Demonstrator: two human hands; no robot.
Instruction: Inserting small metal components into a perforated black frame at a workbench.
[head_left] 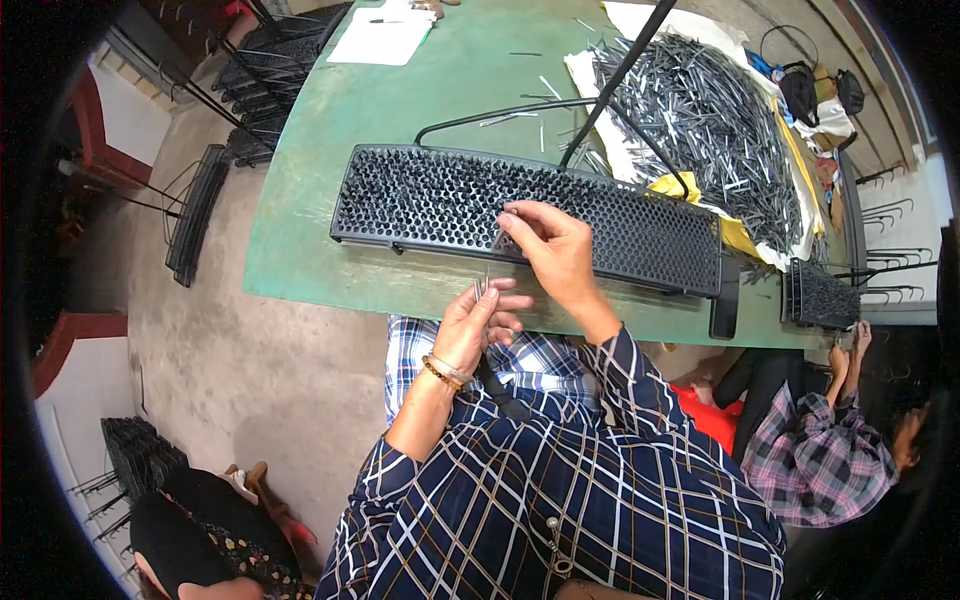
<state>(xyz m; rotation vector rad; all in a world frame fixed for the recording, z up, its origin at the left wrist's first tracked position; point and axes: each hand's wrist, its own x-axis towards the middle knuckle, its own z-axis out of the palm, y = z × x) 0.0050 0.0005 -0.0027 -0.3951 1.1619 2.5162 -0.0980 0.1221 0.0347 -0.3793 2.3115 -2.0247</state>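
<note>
A long black rack full of round holes lies across the green table in front of me. Dark pins stand packed in its left part, while bare holes show toward its right end. Over the rack's near edge, my right hand pinches thumb and fingers together on what looks like a thin metal rod, mostly hidden. Just below and nearer to me, my left hand grips a few thin metal rods between thumb and forefinger, its other fingers loosely spread. A bracelet circles the left wrist.
A heap of loose metal rods covers a white and yellow sack on the table's right. A bent black handle rises behind the rack. Papers lie far left. More racks stand on the floor. Another person's hands touch a rack at right.
</note>
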